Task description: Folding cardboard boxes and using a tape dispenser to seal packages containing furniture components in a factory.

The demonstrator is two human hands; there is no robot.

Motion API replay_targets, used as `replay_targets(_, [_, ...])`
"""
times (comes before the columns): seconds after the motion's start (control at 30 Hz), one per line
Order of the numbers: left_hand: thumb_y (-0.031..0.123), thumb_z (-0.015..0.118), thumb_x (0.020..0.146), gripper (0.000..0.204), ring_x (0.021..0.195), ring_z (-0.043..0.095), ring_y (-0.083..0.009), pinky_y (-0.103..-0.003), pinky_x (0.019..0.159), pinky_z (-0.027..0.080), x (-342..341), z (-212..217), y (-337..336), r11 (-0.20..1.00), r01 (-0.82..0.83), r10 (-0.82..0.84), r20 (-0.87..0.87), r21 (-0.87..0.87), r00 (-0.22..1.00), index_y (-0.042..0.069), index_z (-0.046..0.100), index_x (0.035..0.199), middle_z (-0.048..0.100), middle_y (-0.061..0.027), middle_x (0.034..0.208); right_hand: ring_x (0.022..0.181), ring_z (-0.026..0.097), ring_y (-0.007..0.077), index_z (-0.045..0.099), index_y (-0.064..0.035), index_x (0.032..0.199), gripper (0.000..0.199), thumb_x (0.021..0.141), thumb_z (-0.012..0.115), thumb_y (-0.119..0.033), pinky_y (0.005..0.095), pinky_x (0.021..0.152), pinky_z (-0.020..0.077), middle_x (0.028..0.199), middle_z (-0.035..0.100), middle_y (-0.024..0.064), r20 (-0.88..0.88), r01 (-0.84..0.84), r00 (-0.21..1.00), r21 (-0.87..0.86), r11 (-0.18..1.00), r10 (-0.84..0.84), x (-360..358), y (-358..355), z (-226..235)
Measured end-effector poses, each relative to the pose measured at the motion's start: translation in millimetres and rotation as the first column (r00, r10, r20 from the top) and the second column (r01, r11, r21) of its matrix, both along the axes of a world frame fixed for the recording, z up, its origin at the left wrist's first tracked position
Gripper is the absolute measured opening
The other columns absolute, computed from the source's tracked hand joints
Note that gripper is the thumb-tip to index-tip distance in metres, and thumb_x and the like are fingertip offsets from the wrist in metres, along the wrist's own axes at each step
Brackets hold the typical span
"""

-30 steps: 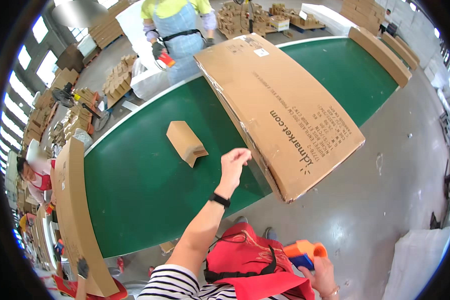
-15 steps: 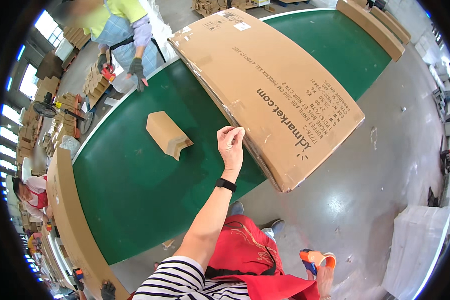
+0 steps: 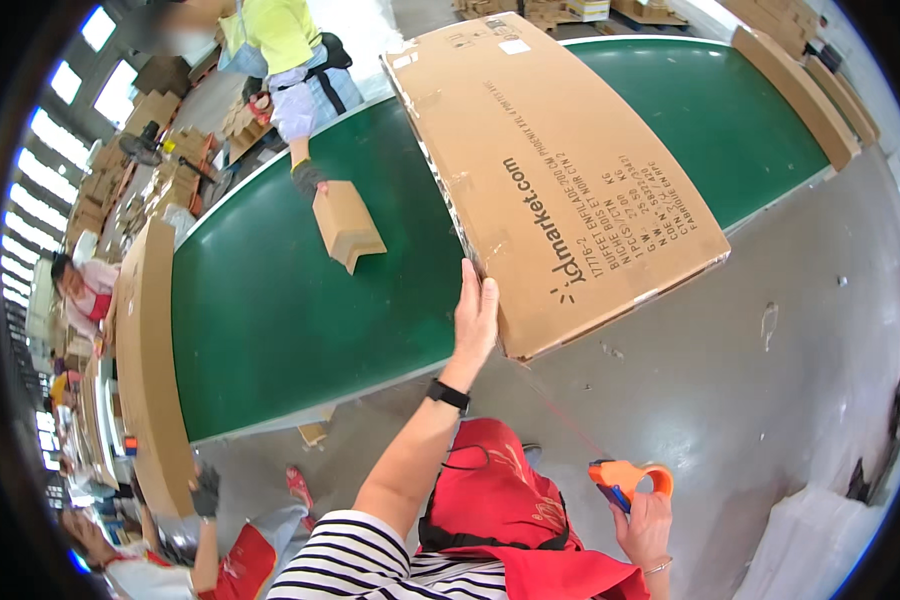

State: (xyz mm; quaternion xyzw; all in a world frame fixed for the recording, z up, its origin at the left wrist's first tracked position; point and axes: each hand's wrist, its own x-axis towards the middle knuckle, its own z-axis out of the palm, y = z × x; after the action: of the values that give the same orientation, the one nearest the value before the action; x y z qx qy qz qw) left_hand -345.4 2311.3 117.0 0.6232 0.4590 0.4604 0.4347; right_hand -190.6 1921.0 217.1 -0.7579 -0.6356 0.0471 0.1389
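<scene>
A large flat brown carton (image 3: 570,170) with dark print lies across a green conveyor belt (image 3: 270,330), its near end jutting past the belt's edge. Against the carton's left long side rests my left hand (image 3: 476,315), fingers stretched out and empty. My right hand (image 3: 647,528), low on the right, is closed round an orange and blue tape dispenser (image 3: 630,478), held off the carton over the floor. To the left on the belt, a folded cardboard corner piece (image 3: 348,225) is gripped by a co-worker's gloved hand (image 3: 308,176).
A long carton (image 3: 150,370) stands on the left end of the belt, near two other people. Further cartons (image 3: 795,95) are at the far right. White wrapped material (image 3: 810,550) sits on the floor at lower right.
My left hand has gone from pinched fingers above the carton's edge to flat against its side. The tape dispenser has come up slightly. The co-worker has reached in and taken hold of the corner piece.
</scene>
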Motion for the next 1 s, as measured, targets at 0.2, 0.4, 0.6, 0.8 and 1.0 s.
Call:
replay_targets(0.2, [0.045,0.031,0.108,0.069,0.147,0.025,-0.0216,-0.033,0.120,0.023,29.2,26.4,-18.7,0.977,0.064,0.059,0.544,-0.204,0.837,0.002,0.008,0.157,0.020,-0.0121,0.163,0.067,0.052,0.0322,0.052,-0.0030,0.083,0.032,0.072,0.080,-0.015,0.0421,0.073,0.0424,0.070,0.050,0.0117,-0.015,-0.228,0.973,0.000,0.974,0.228,85.7,29.5,1.2])
replay_targets(0.4, [0.044,0.027,0.109,0.064,0.144,0.031,-0.0191,-0.034,0.119,0.026,30.9,21.4,-20.4,0.972,0.029,0.126,0.616,-0.235,0.777,0.003,0.016,0.157,0.029,-0.0086,0.159,0.067,0.053,0.0321,0.051,-0.0035,0.082,0.033,0.072,0.080,-0.016,0.0429,0.069,0.0413,0.071,0.051,0.0113,-0.057,-0.421,0.906,-0.040,0.906,0.419,157.4,81.6,-1.8])
replay_targets(0.6, [0.046,0.024,0.108,0.067,0.131,0.048,-0.0187,-0.031,0.112,0.034,34.6,38.7,-42.0,0.933,-0.153,0.333,0.623,-0.325,0.707,-0.006,0.039,0.147,0.049,-0.0130,0.145,0.068,0.053,0.0340,0.053,-0.0038,0.087,0.032,0.072,0.081,-0.014,0.0427,0.068,0.0416,0.074,0.054,0.0109,-0.159,-0.613,0.787,-0.080,0.786,0.597,208.3,133.2,12.0])
replay_targets(0.8, [0.053,0.027,0.105,0.072,0.134,0.046,-0.0233,-0.036,0.112,0.034,82.9,21.3,-99.9,0.828,-0.449,0.561,0.482,-0.336,0.673,-0.006,0.039,0.145,0.047,-0.0151,0.147,0.066,0.054,0.0309,0.053,-0.0050,0.083,0.031,0.075,0.079,-0.020,0.0409,0.067,0.0419,0.070,0.053,0.0097,-0.185,-0.730,0.680,-0.088,0.678,0.709,254.0,190.7,17.5])
replay_targets(1.0, [0.042,0.037,0.106,0.058,0.132,0.043,-0.0247,-0.037,0.113,0.032,128.5,-1.4,-81.4,0.406,-0.909,0.860,0.376,-0.095,0.345,-0.006,0.044,0.138,0.049,-0.0150,0.138,0.070,0.057,0.0264,0.051,-0.0067,0.079,0.032,0.076,0.077,-0.025,0.0387,0.068,0.0425,0.072,0.055,0.0087,-0.211,-0.839,0.541,-0.067,0.540,0.814,330.8,236.0,30.4])
